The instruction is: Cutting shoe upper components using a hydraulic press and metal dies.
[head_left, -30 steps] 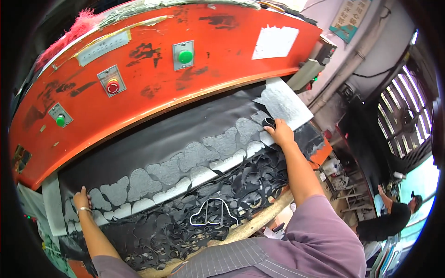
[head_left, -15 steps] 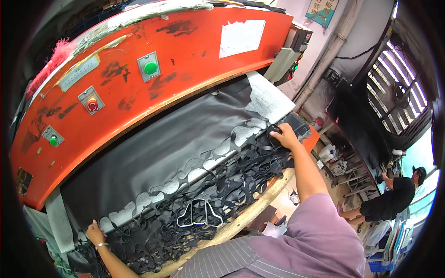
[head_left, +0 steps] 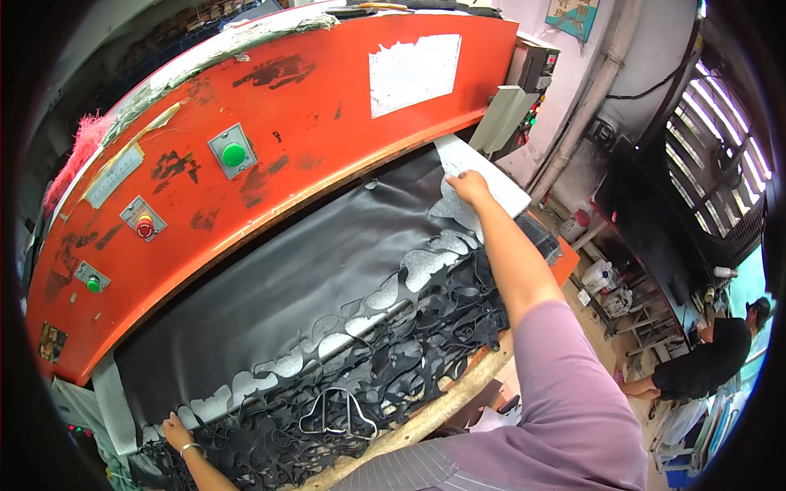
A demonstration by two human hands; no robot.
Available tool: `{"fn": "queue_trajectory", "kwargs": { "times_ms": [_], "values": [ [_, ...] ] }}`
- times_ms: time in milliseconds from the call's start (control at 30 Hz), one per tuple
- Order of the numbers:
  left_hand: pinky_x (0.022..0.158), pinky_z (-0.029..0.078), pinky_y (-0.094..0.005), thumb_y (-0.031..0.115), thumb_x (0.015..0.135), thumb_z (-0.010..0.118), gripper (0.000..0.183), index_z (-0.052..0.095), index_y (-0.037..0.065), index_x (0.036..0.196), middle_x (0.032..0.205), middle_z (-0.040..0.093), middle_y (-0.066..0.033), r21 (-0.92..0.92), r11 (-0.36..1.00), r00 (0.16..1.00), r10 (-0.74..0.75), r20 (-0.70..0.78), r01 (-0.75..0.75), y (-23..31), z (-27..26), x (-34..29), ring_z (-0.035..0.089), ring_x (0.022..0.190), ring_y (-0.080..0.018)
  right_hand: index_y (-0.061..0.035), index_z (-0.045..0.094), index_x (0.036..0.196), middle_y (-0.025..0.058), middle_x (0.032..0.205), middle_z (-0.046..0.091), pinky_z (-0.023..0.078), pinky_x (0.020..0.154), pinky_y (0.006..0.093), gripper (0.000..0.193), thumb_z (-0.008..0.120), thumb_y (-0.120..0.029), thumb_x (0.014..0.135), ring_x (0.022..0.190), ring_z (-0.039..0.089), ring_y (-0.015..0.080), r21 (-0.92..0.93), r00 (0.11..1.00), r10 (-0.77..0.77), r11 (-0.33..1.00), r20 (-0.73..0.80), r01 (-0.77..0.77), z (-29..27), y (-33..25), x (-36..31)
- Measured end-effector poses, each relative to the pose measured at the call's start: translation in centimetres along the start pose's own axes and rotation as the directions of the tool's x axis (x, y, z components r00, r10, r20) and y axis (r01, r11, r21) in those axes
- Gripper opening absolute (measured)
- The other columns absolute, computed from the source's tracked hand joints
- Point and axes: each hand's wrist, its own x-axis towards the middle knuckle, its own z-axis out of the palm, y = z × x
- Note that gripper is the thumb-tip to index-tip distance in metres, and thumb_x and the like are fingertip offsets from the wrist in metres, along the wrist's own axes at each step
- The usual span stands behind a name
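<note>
A wide black leather-like sheet (head_left: 303,262) lies over a pale cutting board (head_left: 499,184) under the red press. Its near edge is scalloped, with rounded cut-outs showing the grey-white surface. At the sheet's near left corner, my left hand (head_left: 177,431) has its fingers closed on the edge. My right hand (head_left: 469,188), arm stretched far forward, is closed at the sheet's far right edge; its fingertips are partly hidden. A bow-shaped metal cutting die (head_left: 349,414) rests on tangled black offcuts (head_left: 401,352) along the near side.
Above the sheet stands the red press beam (head_left: 286,106) with green buttons (head_left: 233,155) and a red knob (head_left: 145,227). A pale rounded rail (head_left: 442,407) borders the offcuts. At right, a person in black (head_left: 708,356) bends beside a dark table (head_left: 643,237).
My right hand has let go of a black lump near the right corner and moved farther away to the sheet's right edge. The view has shifted slightly; my left hand stays at its corner.
</note>
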Motion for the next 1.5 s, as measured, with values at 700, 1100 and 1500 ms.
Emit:
{"fn": "queue_trajectory", "kwargs": {
  "times_ms": [700,1100,1500],
  "values": [
    [0.071,0.044,-0.0485,0.031,0.096,0.05,0.033,0.054,-0.002,0.091,0.082,0.058,-0.0258,0.284,0.921,0.958,0.286,-0.022,-0.268,0.3,-1.6,-6.0,0.055,0.077,-0.0462,-0.0017,0.057,0.12,0.0207,0.113,0.062,0.044,0.095,0.0452,0.052,0.063,-0.041,0.086,0.113,0.056,0.0375,-0.214,0.948,0.104,0.961,-0.301,-0.173,1.4,-3.4,0.9],
    [0.11,0.029,-0.0457,0.044,0.091,0.055,0.068,0.035,0.007,0.144,0.15,0.03,-0.0226,0.187,0.825,0.536,0.16,0.829,-0.534,3.0,-14.0,-20.0,0.03,0.138,-0.0378,-0.004,0.043,0.135,0.0318,0.131,0.04,0.041,0.1,0.0461,0.092,0.077,-0.054,0.066,0.117,0.047,0.0462,0.26,0.244,-0.514,0.721,0.822,0.643,-5.0,-14.3,-42.1],
    [0.101,0.037,-0.0457,0.025,0.089,0.058,0.034,0.065,0.004,0.116,0.121,0.062,-0.0161,-0.022,0.724,0.712,0.684,0.16,-0.69,-9.5,-11.2,6.6,0.053,0.119,-0.0342,0.0038,0.062,0.093,0.0052,0.082,0.058,0.043,0.066,0.0285,0.024,0.071,-0.008,0.073,0.071,0.052,0.0142,0.069,0.928,-0.148,0.989,0.343,0.132,-3.8,-13.3,-50.2]
  ]
}}
